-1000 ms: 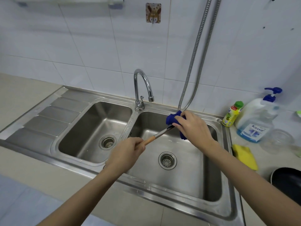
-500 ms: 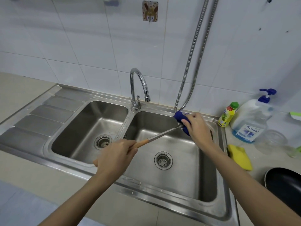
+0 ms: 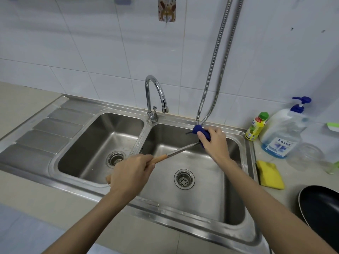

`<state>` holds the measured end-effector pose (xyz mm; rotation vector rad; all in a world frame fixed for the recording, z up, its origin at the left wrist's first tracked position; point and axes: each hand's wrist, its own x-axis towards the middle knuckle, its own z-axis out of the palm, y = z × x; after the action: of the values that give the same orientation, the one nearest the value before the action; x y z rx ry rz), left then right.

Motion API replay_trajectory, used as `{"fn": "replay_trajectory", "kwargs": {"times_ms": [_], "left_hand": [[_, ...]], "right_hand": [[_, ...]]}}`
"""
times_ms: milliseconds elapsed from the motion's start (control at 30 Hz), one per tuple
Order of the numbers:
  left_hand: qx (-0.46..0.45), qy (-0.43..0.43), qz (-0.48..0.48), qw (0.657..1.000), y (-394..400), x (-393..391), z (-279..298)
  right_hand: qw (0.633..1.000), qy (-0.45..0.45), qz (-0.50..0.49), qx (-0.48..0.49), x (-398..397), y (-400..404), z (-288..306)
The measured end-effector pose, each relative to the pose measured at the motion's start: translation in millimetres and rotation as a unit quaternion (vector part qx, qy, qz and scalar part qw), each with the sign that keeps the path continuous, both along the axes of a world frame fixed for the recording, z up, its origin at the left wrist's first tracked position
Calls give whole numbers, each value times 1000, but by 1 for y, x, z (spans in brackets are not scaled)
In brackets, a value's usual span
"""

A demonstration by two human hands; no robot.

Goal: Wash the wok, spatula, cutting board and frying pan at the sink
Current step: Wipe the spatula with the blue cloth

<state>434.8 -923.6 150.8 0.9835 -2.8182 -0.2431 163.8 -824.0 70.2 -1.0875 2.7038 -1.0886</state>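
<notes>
Forearms reached in from the near edge toward the right basin of the sink [image 3: 236, 209]. At about nine o'clock of that basin's drain, the left hand [image 3: 131, 174] had its fingers curled round the wooden handle of the spatula [image 3: 176, 153], holding it slanted up toward one o'clock. Farther on, at the basin's back rim, the right hand [image 3: 213, 141] gripped a dark blue cloth [image 3: 199, 130] bunched over the spatula's far end, so the blade itself was hidden.

Compared with a second before, the right hand and cloth had travelled outward along the metal shaft, from over the middle of the basin to the back wall beside the shower hose [image 3: 218, 70], leaving more bare shaft showing. That reads as a scrubbing stroke running toward the blade, so the spatula was probably mid-wash. No water could be seen leaving the tap [image 3: 156, 92], so a rinse likely still lay ahead.

At four o'clock, on the table, the dark frying pan [image 3: 322, 211] sat partly out of frame, apparently still waiting. A yellow sponge [image 3: 269, 175] lay beyond it, with a detergent pump bottle [image 3: 282, 132] and a small green-capped bottle [image 3: 256, 126] against the wall. Neither wok nor cutting board was in view.
</notes>
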Motion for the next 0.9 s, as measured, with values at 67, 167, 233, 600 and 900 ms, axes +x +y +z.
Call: {"fn": "replay_trajectory", "kwargs": {"times_ms": [67,167,233,600,900], "left_hand": [[-1,-8,7,1000,2,-2,-3],[10,-5,3,1000,1,3,-7],[8,-6,-7,1000,1,9,-7],[-25,19,-7,999,7,3,3],[-27,30,-1,999,3,-4,6]], "right_hand": [[998,62,10,-8,18,0,2],[979,186,79,18,25,2,4],[984,169,48,41,8,2,1],[995,94,10,-13,8,8,7],[994,97,2,-48,27,5,16]]}}
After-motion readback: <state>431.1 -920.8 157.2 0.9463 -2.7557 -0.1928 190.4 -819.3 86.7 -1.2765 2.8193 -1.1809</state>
